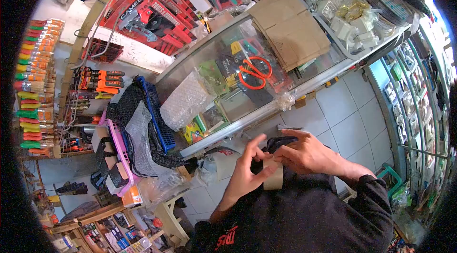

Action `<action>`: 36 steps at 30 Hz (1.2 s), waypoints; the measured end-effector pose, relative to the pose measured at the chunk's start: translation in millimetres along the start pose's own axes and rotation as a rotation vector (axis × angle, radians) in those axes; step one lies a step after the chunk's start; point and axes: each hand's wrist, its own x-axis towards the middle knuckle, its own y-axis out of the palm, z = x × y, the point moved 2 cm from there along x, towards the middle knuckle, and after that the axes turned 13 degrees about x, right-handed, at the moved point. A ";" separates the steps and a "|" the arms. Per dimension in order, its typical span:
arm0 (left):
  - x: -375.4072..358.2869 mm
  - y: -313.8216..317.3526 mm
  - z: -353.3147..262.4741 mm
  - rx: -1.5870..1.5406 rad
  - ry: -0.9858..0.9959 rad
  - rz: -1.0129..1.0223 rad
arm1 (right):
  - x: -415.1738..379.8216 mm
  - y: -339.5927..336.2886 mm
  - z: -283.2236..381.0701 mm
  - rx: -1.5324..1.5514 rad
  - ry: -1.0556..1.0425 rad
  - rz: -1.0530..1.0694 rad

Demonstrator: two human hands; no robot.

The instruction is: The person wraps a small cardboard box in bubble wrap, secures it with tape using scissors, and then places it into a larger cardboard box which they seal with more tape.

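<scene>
Both hands are close together in front of the dark sweatshirt, below the counter's front edge. My left hand [251,167] has its thumb and fingers around a roll of tan tape [273,179], with the thumb across its upper part. Touching the top of the tape from the right is my right hand [304,154], its thumb and a finger pinched together near the left fingertips and its index finger stretched out. Behind the hands shows something black [281,143], mostly hidden.
Orange-handled scissors [256,73], bubble wrap [187,100] and folded cardboard [291,31] lie on the glass counter [228,129]. A blue basket [154,115] and a pink basket [124,157] stand left. Shelves [404,110] line the right side. Paintbrushes [40,81] hang far left.
</scene>
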 end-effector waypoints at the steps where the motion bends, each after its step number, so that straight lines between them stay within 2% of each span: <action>1: 1.4 0.9 -3.2 0.063 0.014 0.019 | -0.4 0.4 0.0 0.002 -0.007 -0.004; 6: 5.4 -3.8 -10.1 0.310 0.077 0.122 | 4.4 -4.1 -1.3 0.080 -0.062 0.002; 12: 1.7 -0.6 -6.3 0.246 0.070 0.043 | 14.4 -13.1 -3.0 0.125 -0.124 0.019; 18: 2.4 -3.6 -6.8 0.268 0.127 -0.032 | 32.9 -31.9 -6.7 0.084 -0.178 0.200; 21: -2.5 -6.4 -3.6 0.323 0.166 -0.052 | 49.7 -41.8 -11.0 -0.001 -0.202 0.222; 24: -6.8 -7.9 -6.9 0.382 0.211 -0.108 | 84.7 -65.6 -38.5 0.182 -0.074 -0.040; 26: -8.4 -9.8 -12.1 0.421 0.228 -0.124 | 112.4 -72.1 -51.4 0.068 0.254 -0.092; 28: -4.1 -12.5 -16.6 0.447 0.294 -0.157 | 134.3 -50.2 -112.3 -0.196 -0.092 -0.166; 30: -1.4 -11.5 -19.5 0.448 0.399 -0.191 | 149.3 -28.9 -149.5 -0.400 0.017 -0.219; 32: -4.6 -12.2 -16.8 0.417 0.332 -0.179 | 168.3 -11.4 -163.0 -0.522 0.319 -0.197; 36: -12.4 -15.5 -5.4 0.357 0.218 -0.177 | 185.6 0.6 -172.9 -0.688 0.384 -0.189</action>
